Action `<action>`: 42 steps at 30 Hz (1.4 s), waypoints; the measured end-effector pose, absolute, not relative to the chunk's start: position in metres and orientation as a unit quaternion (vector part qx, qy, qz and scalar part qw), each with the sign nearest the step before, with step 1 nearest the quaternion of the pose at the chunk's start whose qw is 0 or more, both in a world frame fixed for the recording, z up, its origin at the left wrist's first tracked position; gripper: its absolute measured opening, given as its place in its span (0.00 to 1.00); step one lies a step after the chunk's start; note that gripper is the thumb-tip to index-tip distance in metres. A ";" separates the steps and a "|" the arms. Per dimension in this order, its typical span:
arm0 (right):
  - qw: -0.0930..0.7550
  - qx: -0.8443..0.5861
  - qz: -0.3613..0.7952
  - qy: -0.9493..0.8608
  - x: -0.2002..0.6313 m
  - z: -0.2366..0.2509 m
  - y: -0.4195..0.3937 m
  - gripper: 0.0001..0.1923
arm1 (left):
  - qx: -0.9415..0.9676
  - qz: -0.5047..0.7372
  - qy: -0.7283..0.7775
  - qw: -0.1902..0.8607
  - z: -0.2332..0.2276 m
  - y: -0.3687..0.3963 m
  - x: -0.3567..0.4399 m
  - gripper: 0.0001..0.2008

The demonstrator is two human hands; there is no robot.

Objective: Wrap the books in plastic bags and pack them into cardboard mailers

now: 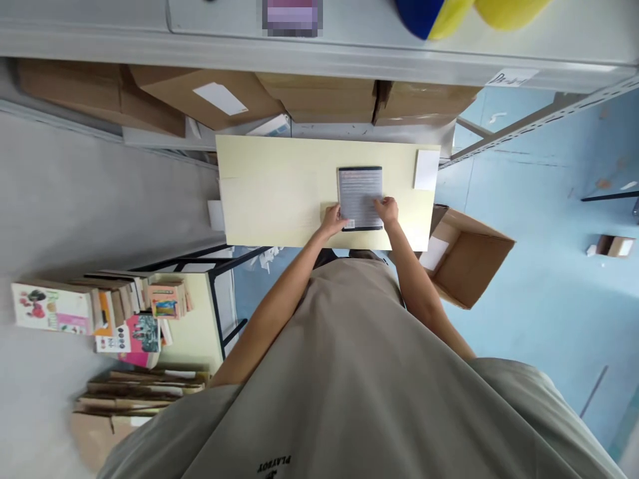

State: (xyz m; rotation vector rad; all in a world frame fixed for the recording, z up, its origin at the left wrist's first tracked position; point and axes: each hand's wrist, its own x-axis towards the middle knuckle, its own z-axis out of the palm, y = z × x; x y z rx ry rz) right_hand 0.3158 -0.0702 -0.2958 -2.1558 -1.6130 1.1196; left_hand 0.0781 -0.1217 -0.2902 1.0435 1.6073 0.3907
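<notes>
A dark-edged book (360,193) lies back cover up on a pale yellow table (279,193), its grey cover full of text with a barcode at the near left corner. My left hand (333,219) grips the book's near left corner. My right hand (387,210) holds its near right edge, fingers on the cover. Both forearms reach forward from my beige shirt. A white slip of paper (426,169) lies at the table's far right corner, apart from the book.
Several cardboard boxes (319,96) sit under a grey shelf beyond the table. An open cardboard box (469,259) stands on the blue floor at right. Stacks of books (100,313) rest on a lower table at left, with flattened cardboard (140,392) nearer.
</notes>
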 end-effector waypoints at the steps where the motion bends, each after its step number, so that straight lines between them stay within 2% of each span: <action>1: 0.110 -0.740 0.398 -0.531 0.318 -0.296 -0.066 0.22 | 0.423 0.164 0.692 0.561 -0.290 -0.122 0.080 0.29; 4: 0.140 -0.740 0.508 -0.418 0.319 -0.288 -0.058 0.21 | 0.384 0.165 0.715 0.560 -0.288 -0.120 0.087 0.29; 7: 0.230 -0.664 0.627 -0.337 0.309 -0.274 -0.059 0.27 | 0.367 0.174 0.727 0.554 -0.283 -0.119 0.094 0.30; 9: 0.264 -0.621 0.657 -0.337 0.300 -0.264 -0.062 0.30 | 0.357 0.184 0.729 0.554 -0.276 -0.121 0.096 0.31; 15: 0.282 -0.557 0.645 -0.440 0.290 -0.217 -0.065 0.28 | 0.330 0.244 0.730 0.546 -0.234 -0.133 0.072 0.22; 18: 0.321 -0.480 0.678 -0.455 0.304 -0.177 -0.064 0.30 | 0.307 0.343 0.707 0.537 -0.199 -0.131 0.049 0.28; 20: 0.344 -0.453 0.690 -0.448 0.316 -0.149 -0.062 0.32 | 0.319 0.384 0.647 0.576 -0.172 -0.128 0.037 0.34; 23: 0.359 -0.444 0.696 -0.435 0.330 -0.113 -0.060 0.36 | 0.348 0.391 0.560 0.643 -0.132 -0.123 0.034 0.34; 26: 0.357 -0.455 0.697 -0.424 0.332 -0.092 -0.059 0.37 | 0.367 0.407 0.557 0.624 -0.102 -0.118 0.044 0.34; 29: 0.363 -0.467 0.695 -0.409 0.324 -0.084 -0.061 0.40 | 0.379 0.426 0.578 0.584 -0.087 -0.114 0.052 0.35; 36: 0.380 -0.492 0.664 -0.414 0.305 -0.091 -0.061 0.42 | 0.369 0.455 0.568 0.578 -0.080 -0.112 0.041 0.34; 40: 0.386 -0.599 0.552 -0.434 0.287 -0.100 -0.062 0.53 | 0.429 0.426 0.612 0.510 -0.080 -0.109 0.030 0.30; 42: 0.385 -0.601 0.543 -0.443 0.268 -0.099 -0.068 0.58 | 0.495 0.388 0.638 0.444 -0.079 -0.107 0.030 0.26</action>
